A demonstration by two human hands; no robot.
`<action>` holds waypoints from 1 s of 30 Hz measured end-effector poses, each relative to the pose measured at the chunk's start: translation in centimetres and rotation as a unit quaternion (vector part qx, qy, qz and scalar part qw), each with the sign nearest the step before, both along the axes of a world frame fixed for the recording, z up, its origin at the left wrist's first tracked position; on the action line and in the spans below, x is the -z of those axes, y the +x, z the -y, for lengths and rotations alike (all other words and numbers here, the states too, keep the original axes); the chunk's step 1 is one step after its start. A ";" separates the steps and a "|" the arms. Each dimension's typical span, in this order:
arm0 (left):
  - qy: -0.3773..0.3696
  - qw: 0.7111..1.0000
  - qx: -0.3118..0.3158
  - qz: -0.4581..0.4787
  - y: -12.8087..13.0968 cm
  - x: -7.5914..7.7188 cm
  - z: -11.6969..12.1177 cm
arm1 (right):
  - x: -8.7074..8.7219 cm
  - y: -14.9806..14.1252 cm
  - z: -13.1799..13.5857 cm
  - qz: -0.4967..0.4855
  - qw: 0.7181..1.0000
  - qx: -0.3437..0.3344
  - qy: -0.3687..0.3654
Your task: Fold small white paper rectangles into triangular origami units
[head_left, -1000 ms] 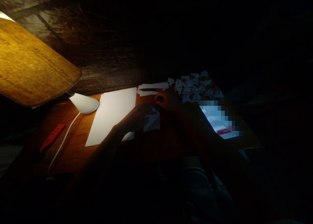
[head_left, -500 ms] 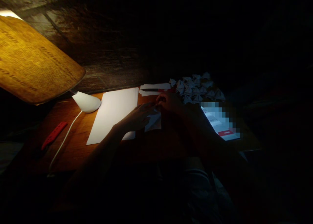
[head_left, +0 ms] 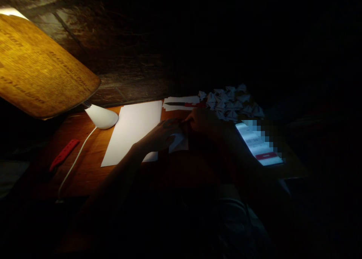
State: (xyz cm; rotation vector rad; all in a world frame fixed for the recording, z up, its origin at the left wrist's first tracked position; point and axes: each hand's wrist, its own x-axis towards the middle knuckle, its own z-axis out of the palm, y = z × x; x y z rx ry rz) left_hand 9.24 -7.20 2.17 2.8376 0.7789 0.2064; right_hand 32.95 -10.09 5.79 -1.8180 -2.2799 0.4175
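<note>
small creased white paper piece (head_left: 178,142) lying on brown wooden tabletop (head_left: 90,153), partly beneath left hand (head_left: 164,133), right hand (head_left: 199,119) hovering at its far end; fingers hiding its long axis. left fingers covering paper, right index pointing leftward; cannot tell if either is pinching. smooth flat white sheets (head_left: 135,128) lying left, pointed folded-paper shapes (head_left: 224,102) clustering far right.

The lampshade (head_left: 48,68) and lit screen (head_left: 251,142) bear lettering (head_left: 69,71) too blurred to read surely.

Warm light is cast by a lamp (head_left: 48,68) left of the left hand (head_left: 161,133) onto a wooden table (head_left: 97,145) and a rough, seamed wall (head_left: 124,59) beyond; well past the right hand (head_left: 200,119), everything is swallowed by darkness.
</note>
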 end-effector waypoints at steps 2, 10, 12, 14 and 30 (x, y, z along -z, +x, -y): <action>-0.001 1.000 0.002 0.002 -0.1 -0.1 0.0 | 0.2 0.2 -0.1 -0.001 1.000 -0.016 0.002; -0.018 1.000 0.003 0.004 -0.1 -0.3 0.0 | 0.9 0.5 -0.4 -0.018 0.999 -0.030 0.003; -0.018 1.000 0.008 0.001 0.0 -0.3 0.1 | 1.0 0.4 -0.4 -0.020 0.999 -0.027 0.005; -0.019 1.000 0.009 0.001 0.0 -0.3 0.0 | 1.1 0.3 -0.4 -0.023 0.999 -0.024 0.008; -0.010 1.000 0.021 -0.003 -0.7 -0.7 -0.2 | 0.7 0.0 0.0 -0.025 1.000 -0.013 -0.014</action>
